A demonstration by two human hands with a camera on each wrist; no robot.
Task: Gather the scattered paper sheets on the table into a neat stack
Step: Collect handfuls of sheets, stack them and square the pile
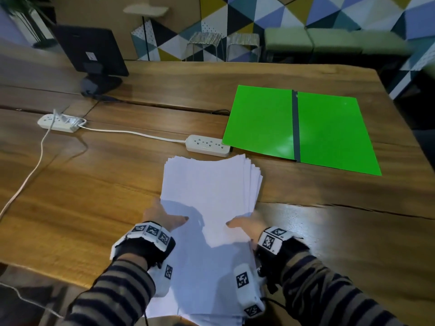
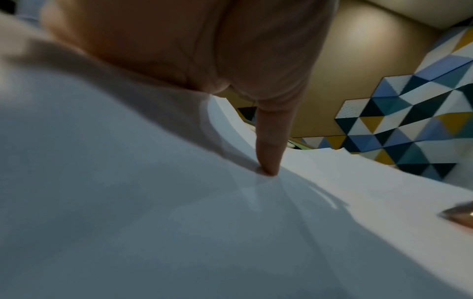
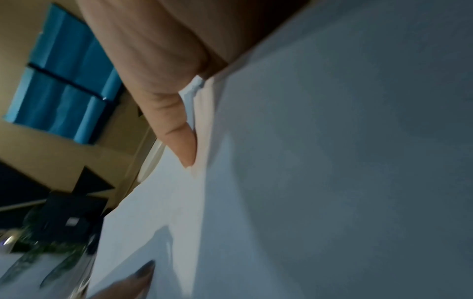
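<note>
Thumbs on top, fingers beneath: your left hand [image 1: 162, 215] and right hand [image 1: 247, 224] pinch opposite sides of the white paper sheets [image 1: 209, 191], held above the brown wooden table [image 1: 94, 175], probably because their fanned far edges need squaring.

Head view: dim room | glare patch on table [image 1: 303, 222] and green folder [image 1: 282, 147] | hand shadows on paper [image 1: 207, 189] | edges bowed, far wall soft | Wrist views: dark, noisy, motion-blurred, skin close-up out of focus
</note>
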